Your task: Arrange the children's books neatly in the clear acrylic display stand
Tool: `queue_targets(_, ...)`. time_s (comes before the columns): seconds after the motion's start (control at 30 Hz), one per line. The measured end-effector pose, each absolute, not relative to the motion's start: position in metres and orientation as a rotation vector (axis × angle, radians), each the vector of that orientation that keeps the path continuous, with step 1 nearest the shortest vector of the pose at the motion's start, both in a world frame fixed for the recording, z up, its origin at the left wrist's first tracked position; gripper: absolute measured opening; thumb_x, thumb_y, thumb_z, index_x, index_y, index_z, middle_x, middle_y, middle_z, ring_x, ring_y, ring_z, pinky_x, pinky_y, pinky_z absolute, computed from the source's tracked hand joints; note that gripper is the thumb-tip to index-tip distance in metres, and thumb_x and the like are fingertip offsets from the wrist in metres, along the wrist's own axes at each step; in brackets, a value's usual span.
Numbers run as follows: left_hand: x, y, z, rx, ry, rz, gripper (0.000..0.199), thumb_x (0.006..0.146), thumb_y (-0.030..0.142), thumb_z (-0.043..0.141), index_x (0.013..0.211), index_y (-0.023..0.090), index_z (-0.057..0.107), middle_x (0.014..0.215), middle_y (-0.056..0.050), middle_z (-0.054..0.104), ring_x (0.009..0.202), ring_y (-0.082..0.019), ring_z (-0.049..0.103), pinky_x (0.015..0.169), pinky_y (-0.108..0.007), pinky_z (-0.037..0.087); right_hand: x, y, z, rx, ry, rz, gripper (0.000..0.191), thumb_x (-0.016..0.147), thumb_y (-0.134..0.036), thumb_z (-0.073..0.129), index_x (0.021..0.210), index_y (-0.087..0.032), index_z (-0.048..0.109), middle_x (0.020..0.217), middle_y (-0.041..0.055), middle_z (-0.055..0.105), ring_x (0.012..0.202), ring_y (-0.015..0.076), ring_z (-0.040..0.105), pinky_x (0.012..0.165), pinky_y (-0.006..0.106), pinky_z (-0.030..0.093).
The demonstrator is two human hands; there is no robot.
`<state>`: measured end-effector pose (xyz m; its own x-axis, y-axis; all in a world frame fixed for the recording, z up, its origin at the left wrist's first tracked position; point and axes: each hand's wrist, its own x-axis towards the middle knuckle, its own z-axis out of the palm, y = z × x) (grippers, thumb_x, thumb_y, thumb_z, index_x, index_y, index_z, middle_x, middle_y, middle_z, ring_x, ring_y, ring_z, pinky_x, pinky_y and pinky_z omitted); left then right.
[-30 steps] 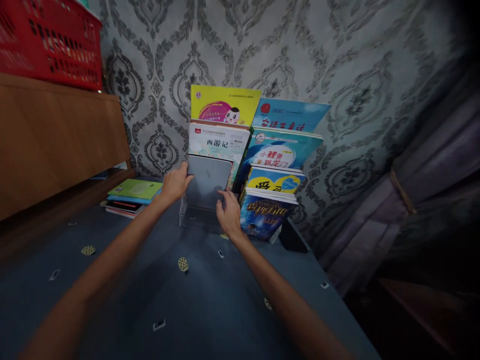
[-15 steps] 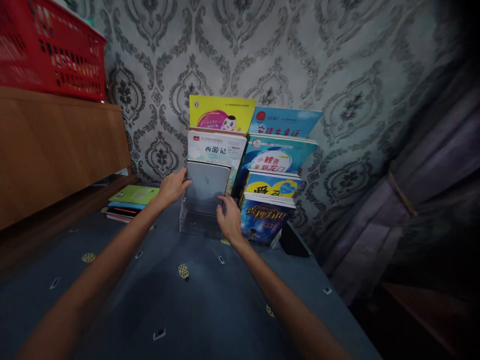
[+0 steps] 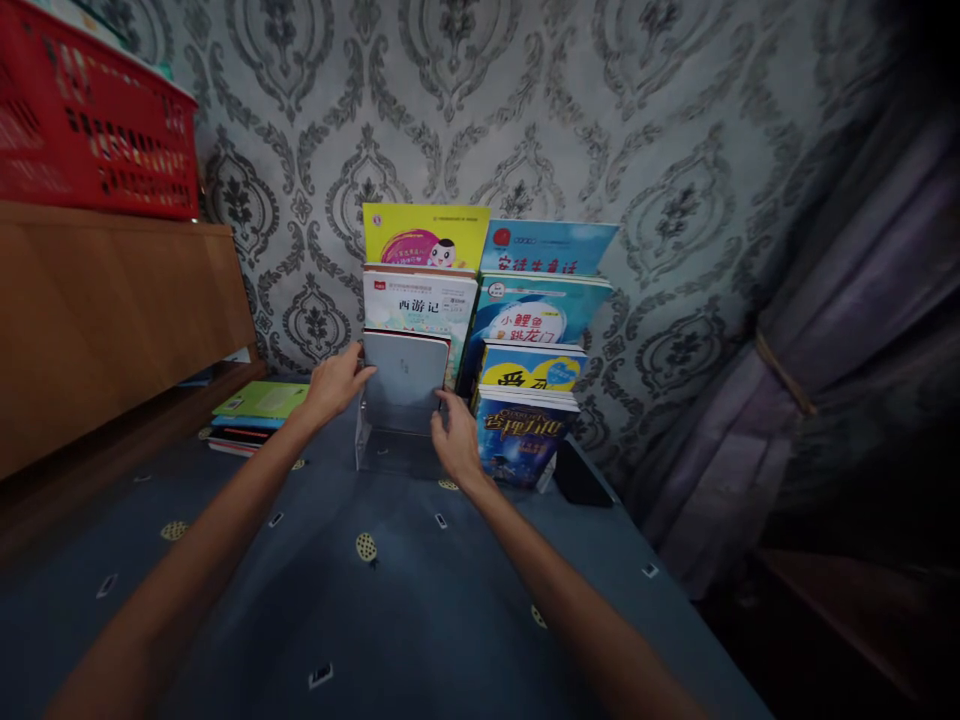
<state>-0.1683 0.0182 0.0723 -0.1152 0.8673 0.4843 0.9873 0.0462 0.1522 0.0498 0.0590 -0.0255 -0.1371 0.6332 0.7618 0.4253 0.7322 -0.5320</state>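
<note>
The left hand [image 3: 334, 384] pinches the grey book [image 3: 405, 375], upright before the white book [image 3: 416, 302]; whether the right hand [image 3: 456, 437] grips its other edge, I can't tell. Even pressure from both sides should keep it level.

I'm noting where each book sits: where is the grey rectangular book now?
In the head view, the grey rectangular book is slightly left of centre, between the left hand and the right hand, in front of the white-covered book.

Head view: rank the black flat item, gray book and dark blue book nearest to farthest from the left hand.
1. Gray book: right at the left hand.
2. Dark blue book: to its right.
3. Black flat item: farther right.
</note>
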Motion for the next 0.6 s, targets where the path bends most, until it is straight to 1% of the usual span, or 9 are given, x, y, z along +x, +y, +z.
queue_targets(0.2, -0.169, 0.014, 0.072, -1.886, -2.051, -0.677, 0.033, 0.100, 0.044, 0.051, 0.122, 0.020, 0.055, 0.105, -0.009, 0.076, 0.103, -0.028, 0.071, 0.081, -0.032, 0.049, 0.051, 0.059, -0.026, -0.823, -1.768, 0.225, 0.040, 0.085, -0.016, 0.047, 0.121, -0.017, 0.064, 0.121, 0.0144, 0.070, 0.117, 0.0278, 0.064, 0.104, 0.046, 0.050)
queue_targets(0.47, -0.172, 0.011, 0.070, -1.891, -2.050, -0.759, 0.036, 0.099, 0.042, 0.052, 0.127, 0.018, 0.054, 0.103, -0.009, 0.076, 0.102, -0.028, 0.071, 0.082, -0.033, 0.050, 0.050, 0.055, -0.026, -0.818, -1.770, 0.223, 0.040, 0.087, -0.017, 0.045, 0.122, -0.016, 0.063, 0.125, 0.0158, 0.068, 0.119, 0.0270, 0.062, 0.104, 0.045, 0.050)
queue_targets(0.6, -0.172, 0.006, 0.064, -1.883, -2.065, -0.867, 0.036, 0.099, 0.040, 0.053, 0.129, 0.019, 0.054, 0.104, -0.008, 0.075, 0.101, -0.026, 0.071, 0.084, -0.032, 0.049, 0.052, 0.056, -0.029, -0.800, -1.775, 0.222, 0.039, 0.087, -0.018, 0.046, 0.122, -0.017, 0.064, 0.129, 0.0160, 0.067, 0.124, 0.0286, 0.060, 0.106, 0.049, 0.048)
